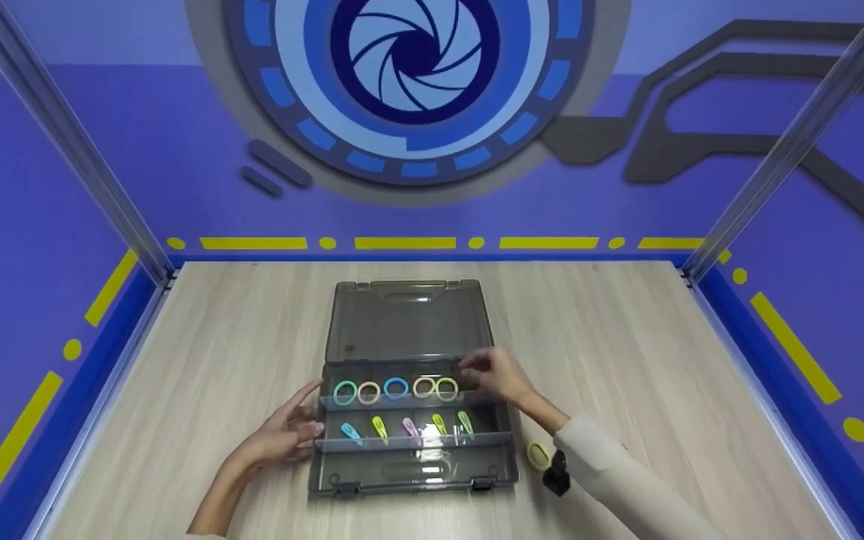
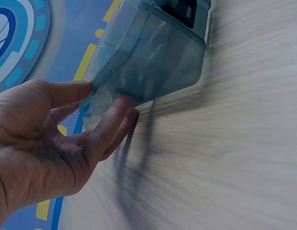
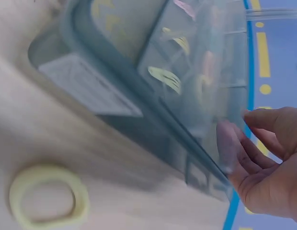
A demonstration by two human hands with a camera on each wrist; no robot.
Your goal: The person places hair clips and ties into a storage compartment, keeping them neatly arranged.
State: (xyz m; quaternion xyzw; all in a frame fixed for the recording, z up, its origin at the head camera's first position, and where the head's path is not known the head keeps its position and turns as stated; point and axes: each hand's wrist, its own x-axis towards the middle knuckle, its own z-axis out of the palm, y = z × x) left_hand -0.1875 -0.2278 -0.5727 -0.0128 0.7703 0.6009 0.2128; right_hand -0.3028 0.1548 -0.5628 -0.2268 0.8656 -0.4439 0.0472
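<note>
A smoky see-through organizer box lies on the table with its lid folded back. Several ring-shaped hair ties, in green, blue and pale colours, stand in a row in its rear compartment. The middle compartment has several snap hair clips. My left hand touches the box's left side with loosely spread fingers. Over the rear right corner, my right hand reaches into the rear compartment; nothing shows between its thumb and fingers in the right wrist view. The front compartment holds no visible items.
A pale yellow hair tie lies on the table right of the box, under the right forearm, where a black wrist camera is worn. Blue printed panels and metal posts border the table. Two black latches sit along the box's front.
</note>
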